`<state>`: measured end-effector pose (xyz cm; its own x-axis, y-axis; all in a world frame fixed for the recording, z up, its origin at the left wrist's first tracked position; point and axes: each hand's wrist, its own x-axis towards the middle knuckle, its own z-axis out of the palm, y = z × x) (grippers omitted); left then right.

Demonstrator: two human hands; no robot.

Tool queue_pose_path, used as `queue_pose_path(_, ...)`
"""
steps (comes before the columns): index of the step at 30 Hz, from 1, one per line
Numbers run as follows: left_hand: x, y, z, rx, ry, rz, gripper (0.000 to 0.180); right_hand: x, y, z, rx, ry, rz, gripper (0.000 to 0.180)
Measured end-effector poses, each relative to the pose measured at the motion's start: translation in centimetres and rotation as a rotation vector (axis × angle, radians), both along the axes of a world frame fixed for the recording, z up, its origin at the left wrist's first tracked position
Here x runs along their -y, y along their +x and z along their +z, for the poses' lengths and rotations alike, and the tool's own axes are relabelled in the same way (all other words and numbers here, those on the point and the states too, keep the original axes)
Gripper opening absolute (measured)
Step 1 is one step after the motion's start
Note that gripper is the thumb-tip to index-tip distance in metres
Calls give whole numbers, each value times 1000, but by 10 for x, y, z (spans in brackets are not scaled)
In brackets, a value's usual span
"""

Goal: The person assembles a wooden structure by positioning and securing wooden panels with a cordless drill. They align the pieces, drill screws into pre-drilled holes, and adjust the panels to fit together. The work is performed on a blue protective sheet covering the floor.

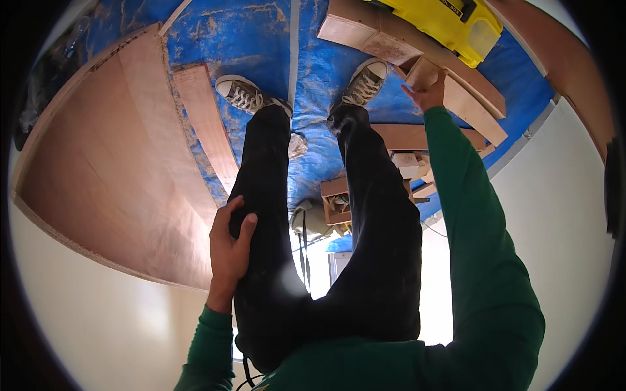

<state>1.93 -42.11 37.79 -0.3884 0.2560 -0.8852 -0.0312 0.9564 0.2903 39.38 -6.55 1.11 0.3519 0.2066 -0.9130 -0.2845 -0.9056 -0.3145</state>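
My right hand reaches down to a light wooden board on the floor at the right. Its thumb and a finger lie at either side of the board's end, with the board between them; the other fingers are hidden. My left hand rests on the black trousers over my left leg. Its fingers are apart and hold nothing. Beside the gripped board lies a longer wooden beam.
A yellow tool box stands beyond the boards. A big curved plywood panel fills the left side, next to a narrow plank. Wood offcuts lie by my right leg. A dusty blue sheet covers the floor.
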Motion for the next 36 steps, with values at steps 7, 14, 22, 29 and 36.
queue_pose_path(7,-12,-12,0,5,-17,-100,47,-13,-4,8,-56,98,298,90)
queue_pose_path(14,2,5,-7,-40,18,-130,47,26,32,68,-47,-42,92,82)
queue_pose_path(22,9,27,-11,-222,154,-250,51,47,171,297,27,72,75,56)
queue_pose_path(29,-58,37,43,-216,415,-153,53,20,210,560,-84,-260,656,58)
queue_pose_path(36,-124,48,104,537,330,640,136,20,28,740,3,7,1645,71)
